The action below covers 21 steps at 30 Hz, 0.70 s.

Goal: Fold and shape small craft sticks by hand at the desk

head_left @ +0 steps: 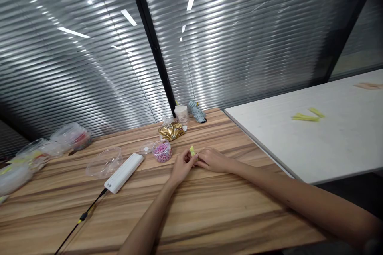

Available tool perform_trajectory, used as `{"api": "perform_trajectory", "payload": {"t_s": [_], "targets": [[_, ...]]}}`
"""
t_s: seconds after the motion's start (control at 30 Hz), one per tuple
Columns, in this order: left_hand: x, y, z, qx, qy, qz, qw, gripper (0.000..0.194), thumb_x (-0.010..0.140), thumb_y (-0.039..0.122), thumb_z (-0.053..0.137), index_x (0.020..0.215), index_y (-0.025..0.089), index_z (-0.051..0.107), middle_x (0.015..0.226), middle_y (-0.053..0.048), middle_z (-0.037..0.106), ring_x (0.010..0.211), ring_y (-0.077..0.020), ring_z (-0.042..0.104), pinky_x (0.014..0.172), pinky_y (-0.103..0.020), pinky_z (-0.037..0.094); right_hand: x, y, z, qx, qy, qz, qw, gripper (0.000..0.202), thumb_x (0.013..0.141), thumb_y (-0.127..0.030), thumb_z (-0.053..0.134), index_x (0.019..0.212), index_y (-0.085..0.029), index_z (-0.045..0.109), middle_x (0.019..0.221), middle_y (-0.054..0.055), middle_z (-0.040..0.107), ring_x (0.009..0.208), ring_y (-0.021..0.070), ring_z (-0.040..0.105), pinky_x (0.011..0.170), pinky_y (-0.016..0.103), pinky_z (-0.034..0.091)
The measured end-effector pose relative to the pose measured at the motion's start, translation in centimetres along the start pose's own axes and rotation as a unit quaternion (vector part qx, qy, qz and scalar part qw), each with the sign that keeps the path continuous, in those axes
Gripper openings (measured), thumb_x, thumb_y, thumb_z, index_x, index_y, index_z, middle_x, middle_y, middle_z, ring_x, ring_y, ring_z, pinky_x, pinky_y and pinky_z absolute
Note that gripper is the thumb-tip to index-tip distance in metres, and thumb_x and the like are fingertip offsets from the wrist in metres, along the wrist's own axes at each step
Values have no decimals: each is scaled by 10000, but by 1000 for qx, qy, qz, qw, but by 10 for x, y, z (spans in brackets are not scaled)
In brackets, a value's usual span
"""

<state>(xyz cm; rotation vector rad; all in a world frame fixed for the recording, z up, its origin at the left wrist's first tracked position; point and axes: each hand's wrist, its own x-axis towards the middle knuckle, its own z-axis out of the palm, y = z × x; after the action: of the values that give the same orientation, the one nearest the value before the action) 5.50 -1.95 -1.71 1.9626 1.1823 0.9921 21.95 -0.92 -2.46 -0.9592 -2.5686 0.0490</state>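
Small yellow piece [192,151], one: held over the tabletop [227,215], near and right of the clear round tub [162,159] of pink and purple bits [162,152]. Pinched between thumb and fingers of the nearly closed left hand [181,166]. Right hand [213,160]: fingers curled, set close against the left; whether the piece is also gripped there cannot be told. Gold foil packet [171,131]: placed just behind the tub. White oblong device [124,173], cabled: laid left of the tub.
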Motion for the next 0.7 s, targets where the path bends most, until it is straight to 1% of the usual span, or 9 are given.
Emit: {"api": "perform_trajectory", "payload": {"t_s": [0.33, 0.7], "targets": [[-1, -8, 0, 17, -5, 12, 1000, 289, 778, 431, 474, 712, 150, 484, 591, 28, 476, 537, -90, 457, 508, -210, 330, 0, 1, 1, 1, 5, -7, 1000, 322, 875, -355, 364, 898, -137, 599, 833, 104, 652, 761, 186, 591, 679, 274, 395], [-2, -2, -1, 19, -12, 10, 1000, 297, 780, 442, 461, 702, 156, 461, 587, 31, 467, 544, -95, 460, 529, -215, 342, 0, 2, 2, 7, 3, -6, 1000, 323, 873, -354, 365, 886, -131, 598, 824, 111, 649, 758, 187, 588, 684, 277, 394]]}}
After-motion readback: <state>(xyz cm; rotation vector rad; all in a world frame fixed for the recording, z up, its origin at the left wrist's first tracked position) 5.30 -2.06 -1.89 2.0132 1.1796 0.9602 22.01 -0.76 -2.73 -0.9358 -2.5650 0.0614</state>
